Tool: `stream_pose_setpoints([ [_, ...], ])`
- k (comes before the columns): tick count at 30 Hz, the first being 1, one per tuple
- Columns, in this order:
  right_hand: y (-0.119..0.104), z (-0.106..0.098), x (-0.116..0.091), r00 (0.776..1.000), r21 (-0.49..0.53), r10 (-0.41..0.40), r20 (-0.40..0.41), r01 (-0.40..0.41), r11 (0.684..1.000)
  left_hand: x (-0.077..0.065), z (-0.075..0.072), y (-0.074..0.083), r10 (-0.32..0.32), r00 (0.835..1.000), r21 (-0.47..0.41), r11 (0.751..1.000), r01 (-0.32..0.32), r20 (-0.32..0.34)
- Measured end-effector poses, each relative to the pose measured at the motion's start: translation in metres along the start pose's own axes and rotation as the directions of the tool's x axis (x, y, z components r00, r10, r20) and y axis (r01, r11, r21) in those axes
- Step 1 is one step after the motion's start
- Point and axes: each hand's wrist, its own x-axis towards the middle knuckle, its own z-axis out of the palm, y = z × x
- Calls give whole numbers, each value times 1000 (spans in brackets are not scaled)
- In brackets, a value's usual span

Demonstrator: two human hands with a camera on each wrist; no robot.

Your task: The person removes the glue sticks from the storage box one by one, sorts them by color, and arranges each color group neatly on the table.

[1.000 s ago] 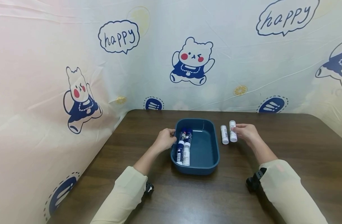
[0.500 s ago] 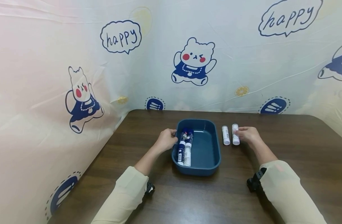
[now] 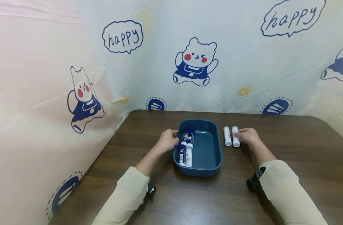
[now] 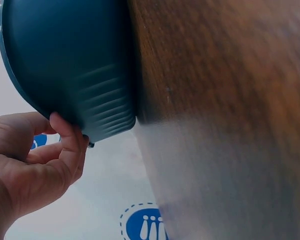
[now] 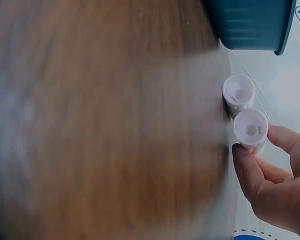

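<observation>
At the left rim of a blue-green plastic bin (image 3: 207,171) my left hand (image 3: 167,139) pinches the edge between thumb and fingers. My right hand (image 3: 248,136) holds a white glue stick (image 3: 236,136) by its right side, thumb and fingertips on the tube. Just left of it another white glue stick (image 3: 227,136) lies on the table, nearly parallel. The right wrist view shows the round end of the held glue stick (image 5: 251,127) in front of the other one's end (image 5: 238,92). Along the bin's left side lie several blue-and-white tubes (image 3: 182,153).
Everything stands on a dark brown wooden table (image 3: 199,200). A pale printed curtain (image 3: 230,62) hangs behind the table and on its left. Black wrist cameras (image 3: 254,181) sit at both cuffs.
My right hand first brought its glue stick lower and nearer to me, then slightly left, closer to the other one. The left hand keeps its grip on the bin's rim.
</observation>
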Motion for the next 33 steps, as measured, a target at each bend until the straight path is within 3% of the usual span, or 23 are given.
stream_pose_setpoints([
  [7, 2, 3, 4, 999, -30, -19, -29, 19, 999, 1, 1, -2, -13, 1000, 2, 1000, 13, 4],
  [22, -4, 5, 3, 996, -258, -38, -81, 16, 966, 0, 0, 0, -6, 1000, 6, 1000, 6, 0],
  [33, -7, 8, 4, 997, -289, -17, -78, -6, 957, 0, 1, -1, -10, 1000, 0, 1000, 10, 5],
])
